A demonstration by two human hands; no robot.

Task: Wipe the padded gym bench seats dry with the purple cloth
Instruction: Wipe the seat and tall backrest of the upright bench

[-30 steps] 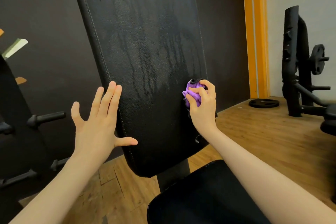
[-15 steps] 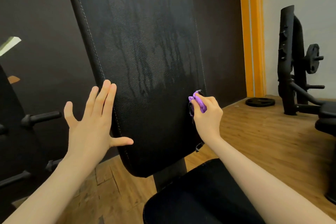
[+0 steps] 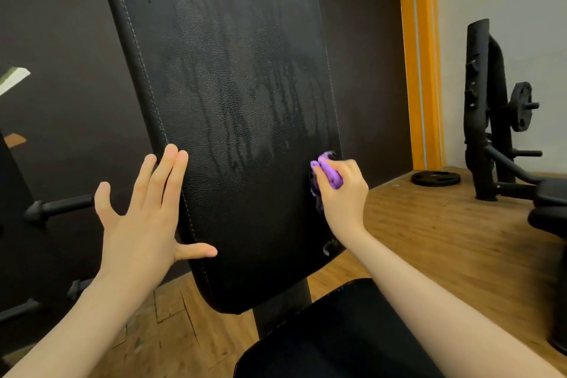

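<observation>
The purple cloth (image 3: 329,173) is bunched into a small wad and pressed against the right edge of the upright back pad (image 3: 233,120), low on that side, with part of it tucked round the pad's rim. The right hand (image 3: 340,190) grips it, fingers curled over the wad. The left hand (image 3: 144,212) is spread flat, fingers straight, against the pad's left stitched edge, apparently steadying it, and holds nothing. Dark run marks and a pale wet sheen cover the middle and upper face of the pad, so the step in hand looks like the wiping of this pad, with most of it not yet dry. The next move likely calls for carrying the cloth up and across those streaks in firm overlapping passes, perhaps opening the wad for more contact. The lower seat pad (image 3: 331,344) in the foreground would follow. A wooden floor (image 3: 429,239) and a weight rack (image 3: 487,120) lie beyond.
</observation>
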